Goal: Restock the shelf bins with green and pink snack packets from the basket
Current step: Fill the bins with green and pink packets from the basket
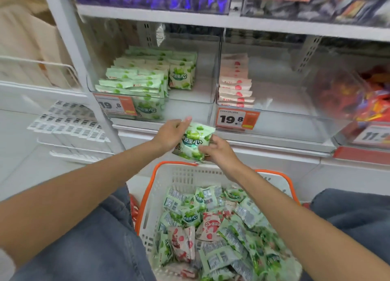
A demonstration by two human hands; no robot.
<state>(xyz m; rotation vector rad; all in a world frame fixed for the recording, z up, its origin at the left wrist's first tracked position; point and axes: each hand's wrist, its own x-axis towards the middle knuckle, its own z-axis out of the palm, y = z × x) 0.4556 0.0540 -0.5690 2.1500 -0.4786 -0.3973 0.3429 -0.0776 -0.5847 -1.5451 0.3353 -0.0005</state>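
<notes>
Not even halfway, I'd say. Left hand (pixel 171 133) and right hand (pixel 219 152) both grip a green packet (pixel 195 140) just above the basket (pixel 190 177), which is loaded. Green bin (pixel 190 110) is part full; pink bin (pixel 295 112) has one row.

A single wide-angle view, worn on the person's head, looks forward and down. It faces the shelf (pixel 232 22) from close by, somewhat from the left. The clear bins (pixel 213 70) fill the upper half of the frame, near enough that a price tag (pixel 236 119) reads plainly. The basket (pixel 147 196) lies at lower centre, seen almost from above, between jeans-clad knees (pixel 84 249) at the bottom corners. Both forearms run in from the bottom corners. The left hand (pixel 168 134) and right hand (pixel 219 151) meet on a green packet (pixel 195 140) at mid-frame, just below the bins.
</notes>
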